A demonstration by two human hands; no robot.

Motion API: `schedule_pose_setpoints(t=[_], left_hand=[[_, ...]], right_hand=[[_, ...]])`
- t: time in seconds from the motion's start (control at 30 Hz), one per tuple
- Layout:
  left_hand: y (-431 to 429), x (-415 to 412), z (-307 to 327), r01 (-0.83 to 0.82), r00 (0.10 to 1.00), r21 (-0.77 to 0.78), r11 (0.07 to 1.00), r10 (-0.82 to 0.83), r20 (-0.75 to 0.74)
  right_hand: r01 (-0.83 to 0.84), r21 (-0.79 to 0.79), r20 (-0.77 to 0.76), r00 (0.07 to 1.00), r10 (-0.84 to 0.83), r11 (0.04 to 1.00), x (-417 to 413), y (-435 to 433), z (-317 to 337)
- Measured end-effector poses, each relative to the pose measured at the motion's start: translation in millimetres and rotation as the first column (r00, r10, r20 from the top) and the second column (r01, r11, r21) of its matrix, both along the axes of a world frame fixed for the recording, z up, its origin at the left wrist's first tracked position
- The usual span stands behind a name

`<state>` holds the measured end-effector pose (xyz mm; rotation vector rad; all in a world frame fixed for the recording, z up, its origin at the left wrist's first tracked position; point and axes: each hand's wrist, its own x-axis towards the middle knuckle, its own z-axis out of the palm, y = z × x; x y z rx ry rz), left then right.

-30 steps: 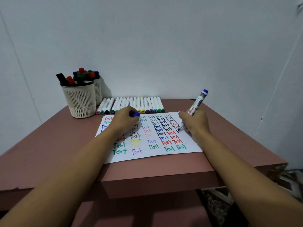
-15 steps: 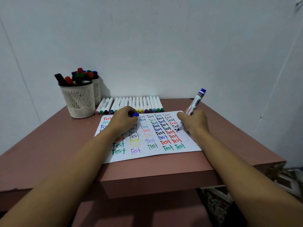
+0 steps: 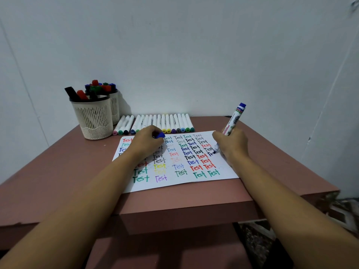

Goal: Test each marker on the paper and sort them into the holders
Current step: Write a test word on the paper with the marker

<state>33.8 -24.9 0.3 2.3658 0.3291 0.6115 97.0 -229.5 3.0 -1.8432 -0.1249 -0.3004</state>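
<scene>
— Blue marker (image 3: 234, 120): where is it?
— Pinched in my right grip (image 3: 232, 145), tip on the paper (image 3: 225, 171) near its right edge. Left grip (image 3: 148, 141) curls round its cap (image 3: 160, 135).
— Risks?
— I'd guess wet ink smearing under my wrist. Holders (image 3: 93, 117) stand far left; my left arm and the marker row (image 3: 165, 123) lie between.

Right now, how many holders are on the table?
2. The front holder stands at the back left of the table; the rear holder is just behind it to its right, partly hidden. Both hold markers.
</scene>
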Motion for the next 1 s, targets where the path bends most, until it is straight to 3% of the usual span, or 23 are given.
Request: schedule_pose_setpoints(t=[0.93,1.0], left_hand=[[-3.5,-3.4,1.2,0.032,0.999,0.047,0.998,-0.032,0.001],[-5.3,-5.0,1.2,0.056,0.998,0.057,0.997,-0.057,0.019]], right_hand=[[0.057,0.023,0.039,0.998,-0.058,0.998,3.8,1.0,-2.2],[0.049,0.081,0.031,0.998,-0.052,0.995,3.8,0.8,-0.9]])
